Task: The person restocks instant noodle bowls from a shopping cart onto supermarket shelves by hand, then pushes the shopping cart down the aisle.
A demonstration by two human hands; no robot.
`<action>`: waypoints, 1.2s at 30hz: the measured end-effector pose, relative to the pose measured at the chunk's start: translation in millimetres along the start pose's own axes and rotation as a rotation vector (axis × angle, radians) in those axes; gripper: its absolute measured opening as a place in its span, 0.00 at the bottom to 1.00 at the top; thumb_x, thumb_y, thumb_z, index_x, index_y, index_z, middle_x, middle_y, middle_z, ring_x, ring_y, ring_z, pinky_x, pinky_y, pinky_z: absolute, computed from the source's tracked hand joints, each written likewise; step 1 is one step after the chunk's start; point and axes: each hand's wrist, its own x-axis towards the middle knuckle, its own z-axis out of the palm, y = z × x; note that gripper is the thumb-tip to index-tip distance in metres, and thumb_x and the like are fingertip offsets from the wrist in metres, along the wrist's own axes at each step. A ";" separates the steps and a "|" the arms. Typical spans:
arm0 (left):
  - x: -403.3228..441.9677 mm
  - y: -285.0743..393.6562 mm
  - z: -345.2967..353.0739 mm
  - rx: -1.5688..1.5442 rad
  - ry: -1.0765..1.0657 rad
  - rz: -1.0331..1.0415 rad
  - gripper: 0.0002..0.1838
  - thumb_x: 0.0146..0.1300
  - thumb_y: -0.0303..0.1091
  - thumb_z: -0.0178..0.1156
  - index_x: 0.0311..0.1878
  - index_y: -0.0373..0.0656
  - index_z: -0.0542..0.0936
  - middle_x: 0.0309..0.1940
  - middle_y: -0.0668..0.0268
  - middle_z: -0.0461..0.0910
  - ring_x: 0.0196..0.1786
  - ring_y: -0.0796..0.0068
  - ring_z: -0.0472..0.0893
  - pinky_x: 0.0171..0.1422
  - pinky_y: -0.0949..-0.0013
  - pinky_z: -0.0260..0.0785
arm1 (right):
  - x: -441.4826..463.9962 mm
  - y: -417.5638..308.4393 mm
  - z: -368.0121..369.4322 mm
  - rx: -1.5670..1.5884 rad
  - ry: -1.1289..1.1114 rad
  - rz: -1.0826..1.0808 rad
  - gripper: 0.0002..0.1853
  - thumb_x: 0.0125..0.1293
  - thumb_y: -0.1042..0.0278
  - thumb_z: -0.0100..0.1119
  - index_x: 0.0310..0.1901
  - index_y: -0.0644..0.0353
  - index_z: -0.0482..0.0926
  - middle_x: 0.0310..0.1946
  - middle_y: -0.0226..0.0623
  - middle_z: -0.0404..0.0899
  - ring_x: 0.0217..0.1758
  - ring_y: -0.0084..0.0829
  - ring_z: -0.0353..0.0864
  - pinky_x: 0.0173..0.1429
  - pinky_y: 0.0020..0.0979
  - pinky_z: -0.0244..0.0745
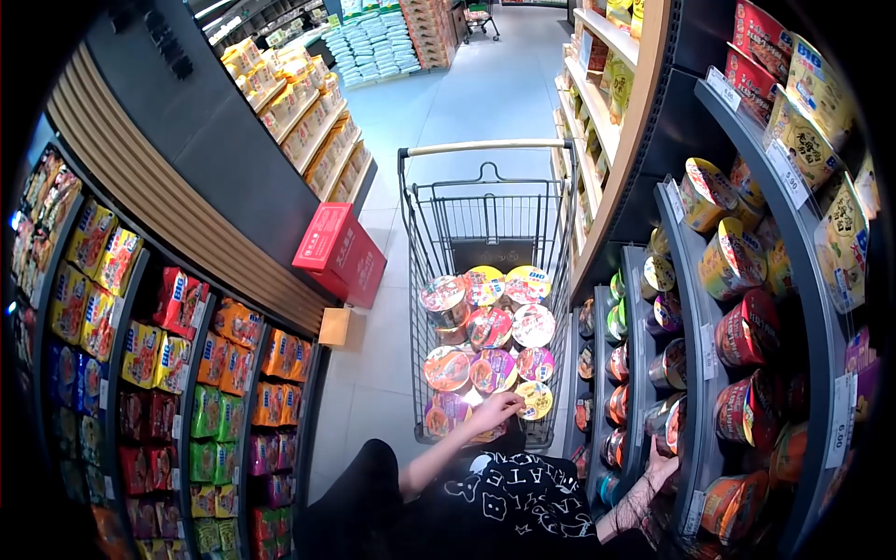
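My left hand (500, 410) hovers over the near end of the shopping cart (414, 280), its fingers loosely closed with nothing visible in them. Just beside its fingertips is a yellow-lidded instant noodle cup (535, 400). Several more noodle cups with printed lids, including a purple one (493, 371) and a red one (489, 329), stand packed in rows in the cart. On the right, my right hand (664, 464) reaches into a lower shelf, with its fingers around an instant noodle cup (668, 425). That cup's underside and some of the fingers are hidden.
Dark shelves (700, 308) of noodle cups line my right side. Racks of bagged noodles (140, 350) stand on the left. A red box (341, 252) sits on the floor left of the cart. The tiled aisle (448, 103) runs ahead, past a shelf of yellow packs (299, 117).
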 end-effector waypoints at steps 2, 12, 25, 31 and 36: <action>-2.2 1.4 -1.6 -0.014 0.006 -0.013 0.10 0.58 0.32 0.50 0.36 0.33 0.73 0.34 0.60 0.74 0.38 0.73 0.75 0.43 0.74 0.67 | -8.9 8.4 11.9 -0.035 0.038 0.002 0.26 0.53 0.57 0.51 0.53 0.59 0.63 0.55 0.36 0.59 0.58 0.42 0.58 0.59 0.50 0.54; 2.3 14.8 -12.3 0.150 -0.038 -0.097 0.12 0.58 0.33 0.49 0.38 0.34 0.74 0.27 0.64 0.75 0.31 0.77 0.74 0.36 0.74 0.66 | 29.5 7.6 23.1 -0.192 -0.179 0.002 0.24 0.61 0.62 0.33 0.57 0.67 0.54 0.61 0.40 0.50 0.64 0.44 0.45 0.61 0.60 0.39; 49.4 -81.6 -100.2 -0.636 0.395 -0.438 0.20 0.57 0.42 0.52 0.48 0.40 0.67 0.36 0.67 0.72 0.34 0.77 0.72 0.31 0.77 0.66 | 53.8 -4.8 17.4 -0.108 -0.032 0.266 0.30 0.61 0.49 0.31 0.61 0.55 0.47 0.63 0.38 0.43 0.66 0.40 0.39 0.62 0.58 0.35; 116.5 -115.7 -179.2 -0.781 0.701 -0.613 0.32 0.54 0.58 0.47 0.49 0.37 0.62 0.42 0.59 0.65 0.42 0.61 0.69 0.43 0.56 0.67 | -87.3 51.9 37.5 -0.369 -0.086 0.058 0.44 0.54 0.45 0.48 0.62 0.49 0.32 0.63 0.43 0.30 0.66 0.48 0.35 0.61 0.58 0.39; 145.0 -133.1 -205.4 -0.919 0.788 -0.759 0.23 0.58 0.52 0.43 0.38 0.39 0.67 0.42 0.57 0.62 0.48 0.46 0.64 0.47 0.42 0.64 | -79.1 84.5 -29.5 -0.387 -0.067 0.344 0.43 0.53 0.45 0.51 0.62 0.41 0.33 0.62 0.46 0.31 0.63 0.51 0.43 0.57 0.58 0.51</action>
